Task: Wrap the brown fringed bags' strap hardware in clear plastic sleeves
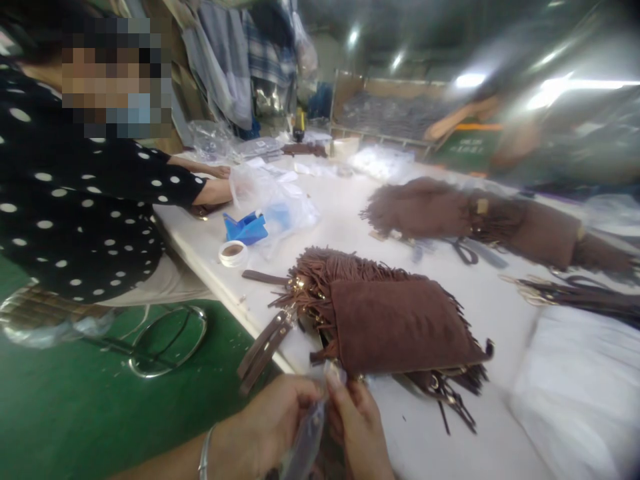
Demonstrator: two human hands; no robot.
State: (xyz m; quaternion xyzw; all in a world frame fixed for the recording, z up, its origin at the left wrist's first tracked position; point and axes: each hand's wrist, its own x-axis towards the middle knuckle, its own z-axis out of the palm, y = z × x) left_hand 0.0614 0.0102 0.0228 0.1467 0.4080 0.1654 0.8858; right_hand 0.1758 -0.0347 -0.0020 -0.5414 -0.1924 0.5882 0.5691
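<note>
My left hand [277,417] and my right hand [357,427] meet at the bottom edge, both pinched on a clear plastic bag [307,437] that hangs between them. Just beyond my fingers a stack of brown suede fringed bags [395,320] lies on the white table [350,227], with brown straps [263,347] hanging off the table's near edge. What is inside the plastic is too blurred to name.
A person in a black polka-dot top [80,200] works at the table's left side, hands near crumpled plastic [273,193]. A blue tape dispenser [245,228] and a tape roll [233,253] sit nearby. More brown fringed bags [480,220] lie at right, white material [580,387] at lower right.
</note>
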